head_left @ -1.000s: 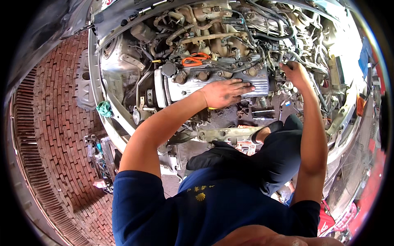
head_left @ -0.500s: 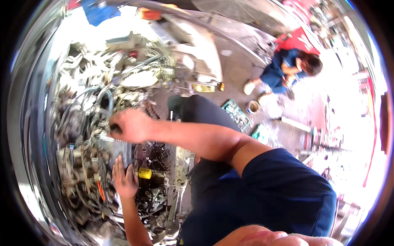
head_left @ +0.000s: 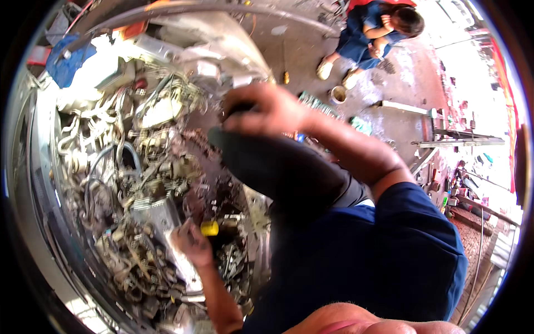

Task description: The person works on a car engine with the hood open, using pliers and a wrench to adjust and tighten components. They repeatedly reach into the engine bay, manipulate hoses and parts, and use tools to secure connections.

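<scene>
My right hand (head_left: 266,111) is raised over my dark-trousered knee (head_left: 250,158), smeared by motion. Its fingers curl around something dark that I cannot make out. Lower down, my left hand (head_left: 192,243) lies at the edge of a grey ribbed metal cover (head_left: 153,214) in a vehicle's engine bay, its fingers slightly bent and apart, with no held thing showing. Just beside its fingers is a yellow cap (head_left: 209,228). Grimy hoses and wiring (head_left: 119,153) surround the cover.
The vehicle's body edge (head_left: 41,222) curves along the left. A co-worker (head_left: 361,39) in dark blue sits at the back right, near a round tin (head_left: 337,94) and a green tool case (head_left: 320,106). A metal stand (head_left: 456,141) is at the right. A blue cloth (head_left: 69,58) lies far left.
My right hand has moved from over the engine, up and right, to over my knee. My left hand's fingers, stretched out before, are now more bent. The whole view has shifted.
</scene>
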Demonstrator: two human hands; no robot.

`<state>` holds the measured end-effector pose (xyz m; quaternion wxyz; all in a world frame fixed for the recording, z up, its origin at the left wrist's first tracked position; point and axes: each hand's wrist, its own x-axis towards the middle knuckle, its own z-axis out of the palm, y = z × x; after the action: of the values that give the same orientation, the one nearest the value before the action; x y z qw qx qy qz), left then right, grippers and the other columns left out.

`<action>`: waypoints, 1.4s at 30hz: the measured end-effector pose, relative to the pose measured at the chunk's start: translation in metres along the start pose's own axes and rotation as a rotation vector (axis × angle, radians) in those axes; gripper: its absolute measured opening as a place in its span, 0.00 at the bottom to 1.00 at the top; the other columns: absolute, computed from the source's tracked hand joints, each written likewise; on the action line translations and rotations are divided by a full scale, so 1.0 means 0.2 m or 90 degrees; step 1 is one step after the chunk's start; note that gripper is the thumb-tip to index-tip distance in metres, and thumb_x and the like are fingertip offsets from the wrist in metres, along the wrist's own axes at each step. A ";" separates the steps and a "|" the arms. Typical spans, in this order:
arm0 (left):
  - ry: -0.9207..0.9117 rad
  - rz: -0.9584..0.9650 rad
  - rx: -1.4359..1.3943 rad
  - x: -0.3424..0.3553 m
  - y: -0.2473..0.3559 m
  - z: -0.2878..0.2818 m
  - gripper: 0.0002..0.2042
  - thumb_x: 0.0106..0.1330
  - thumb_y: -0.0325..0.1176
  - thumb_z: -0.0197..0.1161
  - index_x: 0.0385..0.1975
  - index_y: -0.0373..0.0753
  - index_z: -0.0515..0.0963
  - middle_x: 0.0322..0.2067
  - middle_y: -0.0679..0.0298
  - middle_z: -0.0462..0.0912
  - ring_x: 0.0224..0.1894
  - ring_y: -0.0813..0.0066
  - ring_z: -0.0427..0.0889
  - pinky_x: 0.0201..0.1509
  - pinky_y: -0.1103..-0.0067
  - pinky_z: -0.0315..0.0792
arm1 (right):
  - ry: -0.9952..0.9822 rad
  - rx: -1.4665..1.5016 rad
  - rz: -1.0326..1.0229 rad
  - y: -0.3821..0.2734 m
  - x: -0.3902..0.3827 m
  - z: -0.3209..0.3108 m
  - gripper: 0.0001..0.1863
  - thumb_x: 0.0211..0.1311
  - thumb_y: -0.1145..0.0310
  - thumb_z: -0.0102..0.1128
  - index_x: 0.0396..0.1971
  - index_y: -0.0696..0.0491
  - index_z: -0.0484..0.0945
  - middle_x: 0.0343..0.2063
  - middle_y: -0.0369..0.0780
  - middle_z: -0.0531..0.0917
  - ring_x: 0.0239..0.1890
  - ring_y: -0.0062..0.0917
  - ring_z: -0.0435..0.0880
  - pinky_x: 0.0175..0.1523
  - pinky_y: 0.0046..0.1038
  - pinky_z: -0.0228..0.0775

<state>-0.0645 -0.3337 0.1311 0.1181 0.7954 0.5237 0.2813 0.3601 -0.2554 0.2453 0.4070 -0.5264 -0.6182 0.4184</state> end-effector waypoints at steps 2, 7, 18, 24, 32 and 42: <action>-0.034 -0.085 -0.110 0.10 0.15 0.20 0.07 0.71 0.28 0.62 0.41 0.32 0.83 0.37 0.52 0.84 0.39 0.53 0.81 0.48 0.66 0.75 | -0.011 -0.075 0.080 0.48 -0.09 -0.12 0.18 0.62 0.61 0.64 0.44 0.58 0.85 0.39 0.48 0.88 0.44 0.37 0.87 0.54 0.36 0.78; -0.187 -0.486 -0.586 0.26 0.10 0.70 0.13 0.72 0.35 0.62 0.42 0.29 0.83 0.36 0.59 0.86 0.37 0.71 0.80 0.47 0.73 0.74 | -0.111 0.037 0.297 1.01 -0.29 0.11 0.19 0.59 0.60 0.67 0.43 0.59 0.86 0.39 0.45 0.89 0.43 0.31 0.86 0.54 0.33 0.76; -0.428 -0.504 -0.694 0.42 -0.11 1.10 0.14 0.71 0.38 0.60 0.45 0.33 0.83 0.39 0.58 0.86 0.38 0.63 0.83 0.46 0.72 0.76 | -0.069 0.078 0.310 1.42 -0.30 0.38 0.18 0.57 0.60 0.67 0.44 0.53 0.88 0.39 0.42 0.91 0.43 0.28 0.88 0.53 0.32 0.77; -0.427 -0.555 -0.727 0.45 -0.10 1.05 0.13 0.71 0.37 0.61 0.45 0.33 0.83 0.40 0.58 0.86 0.38 0.63 0.83 0.47 0.72 0.77 | -0.124 0.126 0.329 1.47 -0.31 0.42 0.16 0.57 0.61 0.67 0.43 0.53 0.88 0.38 0.41 0.91 0.41 0.26 0.88 0.50 0.30 0.78; -0.376 -0.602 -0.762 0.45 -0.07 0.91 0.12 0.70 0.35 0.63 0.45 0.33 0.83 0.41 0.58 0.86 0.40 0.63 0.84 0.48 0.72 0.78 | -0.119 0.197 0.277 1.45 -0.28 0.38 0.14 0.61 0.62 0.64 0.41 0.56 0.86 0.33 0.37 0.87 0.37 0.22 0.82 0.46 0.29 0.75; -0.202 -0.584 -0.803 0.56 0.14 0.61 0.12 0.69 0.33 0.64 0.46 0.32 0.82 0.42 0.58 0.85 0.41 0.63 0.85 0.50 0.71 0.80 | -0.275 0.440 0.088 0.86 -0.19 -0.03 0.08 0.65 0.69 0.64 0.35 0.60 0.81 0.24 0.30 0.79 0.28 0.14 0.75 0.34 0.21 0.68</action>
<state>0.0593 -0.2315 0.0823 0.7235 0.3136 0.5179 0.3317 0.4239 -0.2768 0.0814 0.3916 -0.2992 -0.4760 0.7284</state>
